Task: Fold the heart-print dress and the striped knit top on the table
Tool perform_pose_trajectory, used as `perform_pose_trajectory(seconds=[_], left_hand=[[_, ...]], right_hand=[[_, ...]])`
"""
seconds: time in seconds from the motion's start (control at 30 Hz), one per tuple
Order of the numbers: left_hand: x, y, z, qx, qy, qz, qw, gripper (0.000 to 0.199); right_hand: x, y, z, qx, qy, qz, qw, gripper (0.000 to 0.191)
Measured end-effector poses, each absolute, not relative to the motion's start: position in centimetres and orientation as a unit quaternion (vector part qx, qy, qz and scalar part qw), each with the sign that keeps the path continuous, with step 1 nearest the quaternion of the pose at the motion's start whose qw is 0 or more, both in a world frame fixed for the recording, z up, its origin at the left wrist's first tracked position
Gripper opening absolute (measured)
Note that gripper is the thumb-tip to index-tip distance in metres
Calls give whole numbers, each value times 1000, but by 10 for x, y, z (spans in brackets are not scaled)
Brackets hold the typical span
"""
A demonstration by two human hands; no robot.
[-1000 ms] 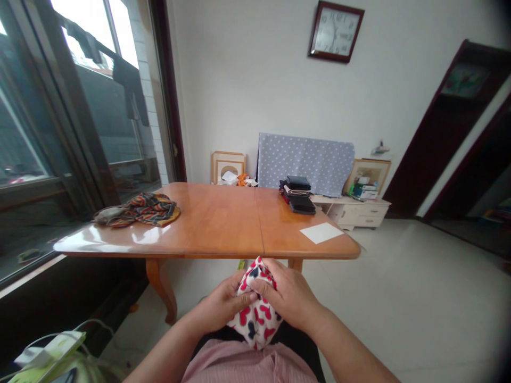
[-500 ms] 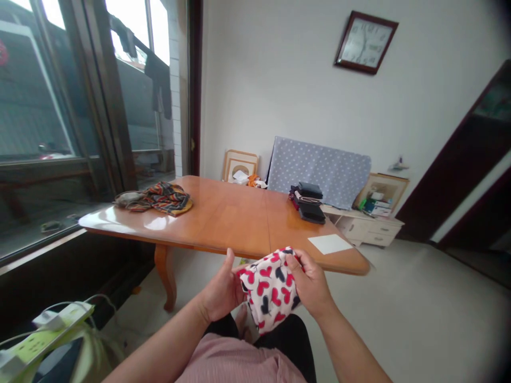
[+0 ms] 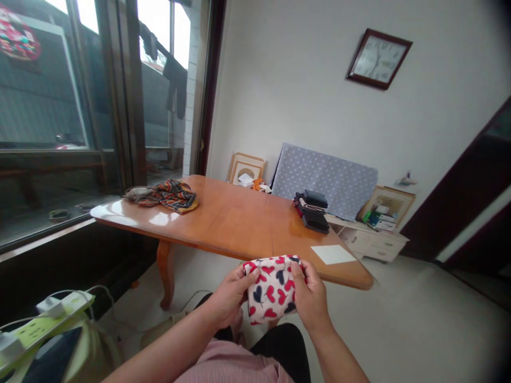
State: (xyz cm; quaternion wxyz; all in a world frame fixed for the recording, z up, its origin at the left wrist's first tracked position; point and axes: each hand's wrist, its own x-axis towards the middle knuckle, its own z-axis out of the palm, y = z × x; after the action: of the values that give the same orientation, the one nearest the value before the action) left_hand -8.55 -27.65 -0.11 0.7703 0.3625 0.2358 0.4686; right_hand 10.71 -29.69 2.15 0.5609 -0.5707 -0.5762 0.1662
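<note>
Both of my hands hold a folded white cloth with red and navy hearts (image 3: 273, 291) in front of my lap, just below the table's near edge. My left hand (image 3: 229, 297) grips its left side, with the fingers over the fold. My right hand (image 3: 310, 298) pinches its right side, thumb on top. The cloth's lower layers are hidden by the folds. Past the hands lies a sheet of white paper (image 3: 333, 254) on the wooden table (image 3: 235, 223), out of reach of my fingers.
A striped multicoloured cloth (image 3: 171, 196) lies at the table's left end. A stack of dark wallets (image 3: 312, 210) sits at the far side, before a polka-dot board (image 3: 323, 181). A power strip (image 3: 43, 319) rests at lower left, beside glass doors.
The view has swung left and the room has shifted right in the frame. The cloth is now a more compact, flatter bundle, and my hands have moved closer together and lower.
</note>
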Motion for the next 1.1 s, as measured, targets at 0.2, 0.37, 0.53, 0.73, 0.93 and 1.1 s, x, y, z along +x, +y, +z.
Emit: perform_pose_trajectory(seconds=[0.2, 0.37, 0.53, 0.73, 0.93, 1.1], left_hand=[[-98, -273, -8, 392, 221, 445, 775, 36], [-120, -255, -2, 464, 171, 372, 786, 58], [-117, -238, 15, 498, 123, 289, 808, 83], [-105, -247, 30, 591, 128, 229, 763, 60], [-94, -261, 25, 593, 212, 276, 726, 45], [-99, -264, 16, 491, 235, 303, 782, 38]], right_hand=[[104, -296, 20, -549, -591, 152, 571, 35], [106, -298, 26, -500, -655, 143, 549, 29], [101, -302, 34, -467, -710, 140, 508, 24], [101, -301, 39, -485, -738, 81, 462, 22], [103, -297, 46, -526, -738, 86, 414, 27], [114, -286, 44, -521, -622, 229, 537, 46]])
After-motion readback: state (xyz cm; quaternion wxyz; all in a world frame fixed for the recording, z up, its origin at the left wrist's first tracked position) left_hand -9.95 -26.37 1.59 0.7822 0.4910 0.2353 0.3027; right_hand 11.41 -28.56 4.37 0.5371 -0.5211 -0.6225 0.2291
